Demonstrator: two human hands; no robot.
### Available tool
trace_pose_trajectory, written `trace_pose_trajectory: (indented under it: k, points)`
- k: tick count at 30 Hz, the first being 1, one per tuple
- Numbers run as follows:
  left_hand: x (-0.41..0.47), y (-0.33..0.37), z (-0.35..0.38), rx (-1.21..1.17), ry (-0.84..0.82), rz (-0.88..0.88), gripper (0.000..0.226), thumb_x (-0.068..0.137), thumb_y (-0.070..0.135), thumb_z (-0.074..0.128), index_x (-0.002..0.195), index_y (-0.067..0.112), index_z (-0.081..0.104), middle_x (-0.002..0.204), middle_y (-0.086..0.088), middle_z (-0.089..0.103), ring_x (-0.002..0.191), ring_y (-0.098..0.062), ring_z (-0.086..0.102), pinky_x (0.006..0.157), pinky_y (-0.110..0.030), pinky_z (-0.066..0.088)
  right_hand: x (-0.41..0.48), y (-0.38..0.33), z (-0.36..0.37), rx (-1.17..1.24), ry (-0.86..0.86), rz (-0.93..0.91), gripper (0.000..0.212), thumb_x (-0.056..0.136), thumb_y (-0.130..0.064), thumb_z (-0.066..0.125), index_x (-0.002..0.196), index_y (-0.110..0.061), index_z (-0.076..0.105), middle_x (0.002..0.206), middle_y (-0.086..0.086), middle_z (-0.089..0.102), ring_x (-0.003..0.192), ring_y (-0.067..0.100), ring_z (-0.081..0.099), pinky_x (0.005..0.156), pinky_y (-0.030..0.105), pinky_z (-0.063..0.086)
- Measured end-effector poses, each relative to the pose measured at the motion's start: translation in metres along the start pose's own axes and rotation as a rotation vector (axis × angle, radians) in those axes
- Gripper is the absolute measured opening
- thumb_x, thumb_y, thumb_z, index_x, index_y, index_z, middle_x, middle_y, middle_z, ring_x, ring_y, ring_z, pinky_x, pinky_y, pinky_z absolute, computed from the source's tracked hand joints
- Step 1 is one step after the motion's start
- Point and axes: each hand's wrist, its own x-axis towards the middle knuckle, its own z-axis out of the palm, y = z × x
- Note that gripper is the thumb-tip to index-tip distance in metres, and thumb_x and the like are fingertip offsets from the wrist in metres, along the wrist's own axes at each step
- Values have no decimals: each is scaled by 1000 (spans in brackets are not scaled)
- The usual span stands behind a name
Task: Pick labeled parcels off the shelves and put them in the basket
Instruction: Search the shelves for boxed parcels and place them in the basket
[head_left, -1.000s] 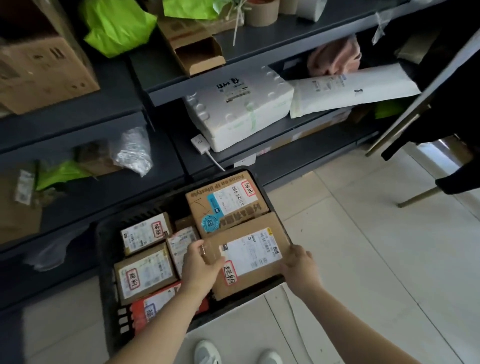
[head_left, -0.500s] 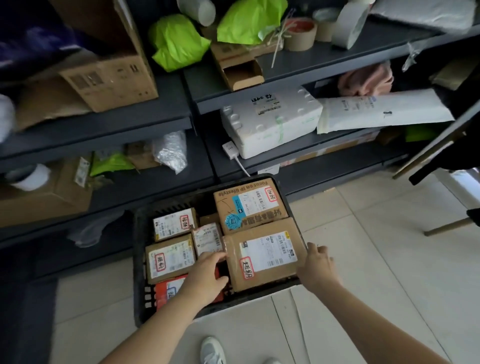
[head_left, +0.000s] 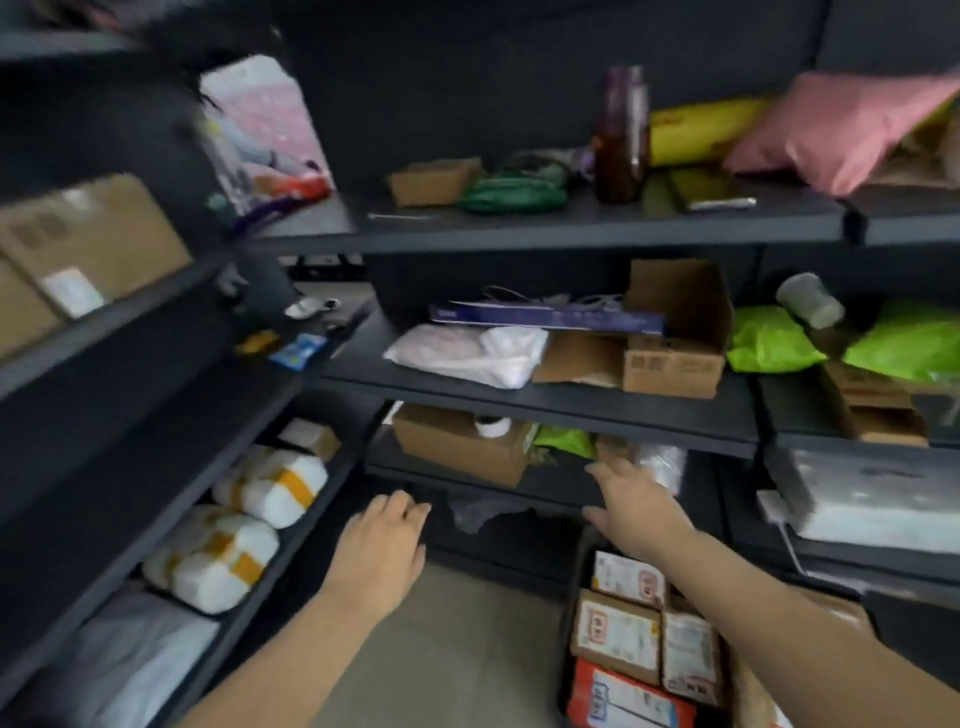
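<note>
The black basket sits on the floor at the lower right, filled with several labeled cardboard parcels. My right hand reaches over it toward the low shelf, fingers spread and empty, close to a brown box and a green bag. My left hand hovers lower left of that shelf, fingers relaxed, holding nothing. The frame is motion-blurred.
Dark shelves wrap around the left and front. White bundles with orange tape lie on the low left shelf. An open carton, white bags, green bags and a dark bottle sit higher up. Tiled floor lies between my arms.
Both hands let go of the large parcel in the basket and rose toward the low shelf. My view swung up and left, so the basket now lies at the lower right.
</note>
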Motion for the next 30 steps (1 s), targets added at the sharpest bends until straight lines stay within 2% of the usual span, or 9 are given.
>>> trace_pose_trajectory:
  k: [3, 6, 10, 13, 16, 18, 20, 27, 30]
  points:
    - [-29, -71, -26, 41, 42, -111, 49, 55, 35, 84, 100, 21, 72, 86, 4, 62, 73, -17, 62, 50, -29, 51, 20, -87, -29, -47, 41, -181, 55, 94, -36, 51, 142, -17, 32, 136, 8, 40, 125, 30, 39, 98, 39, 42]
    - [-62, -136, -42, 82, 76, -207, 48, 43, 35, 89, 85, 21, 72, 75, 3, 60, 64, -18, 61, 43, -29, 47, 32, -168, -43, -67, 49, -307, 58, 94, -35, 50, 145, -21, 28, 136, 5, 39, 126, 29, 38, 100, 41, 40]
    - [-102, -215, -49, 110, 67, -327, 48, 41, 36, 89, 84, 22, 71, 73, 6, 56, 60, -17, 58, 39, -29, 45, 42, -261, -47, -76, 63, -398, 55, 92, -35, 52, 142, -19, 33, 134, 5, 41, 124, 28, 40, 99, 40, 41]
    - [-123, -266, -52, 111, 83, -407, 51, 42, 37, 89, 88, 23, 72, 73, 6, 56, 60, -16, 57, 38, -29, 44, 47, -314, -44, -88, 58, -457, 58, 92, -34, 53, 144, -21, 30, 136, 5, 41, 125, 29, 39, 100, 38, 40]
    - [-138, -300, -59, 69, 61, -499, 51, 60, 38, 83, 107, 21, 70, 88, 4, 60, 75, -18, 61, 50, -31, 51, 53, -355, -41, -100, 67, -501, 63, 93, -35, 52, 147, -22, 23, 137, 5, 40, 126, 29, 39, 100, 37, 40]
    - [-144, -314, -58, 18, 74, -541, 51, 85, 40, 61, 132, 23, 51, 115, 3, 55, 103, -18, 55, 74, -32, 51, 57, -376, -39, -104, 70, -517, 65, 93, -35, 53, 148, -23, 20, 138, 5, 40, 127, 27, 39, 100, 35, 40]
    - [-147, -326, -54, 29, 122, -547, 51, 94, 40, 47, 142, 25, 36, 128, 4, 46, 115, -17, 46, 86, -31, 45, 62, -393, -36, -116, 70, -530, 66, 93, -35, 53, 148, -23, 19, 139, 4, 41, 127, 26, 40, 99, 34, 40]
    - [-135, -351, -29, 14, 154, -535, 51, 97, 39, 42, 144, 24, 32, 130, 4, 45, 117, -16, 44, 90, -29, 43, 97, -419, -14, -157, 13, -537, 62, 94, -35, 52, 147, -20, 22, 140, 5, 39, 129, 26, 37, 101, 35, 39]
    - [-114, -354, -13, 1, 139, -505, 50, 92, 37, 51, 139, 21, 43, 121, 2, 52, 110, -19, 51, 83, -31, 46, 120, -419, -2, -157, -13, -530, 63, 93, -35, 53, 147, -20, 22, 140, 5, 38, 128, 25, 38, 102, 35, 39]
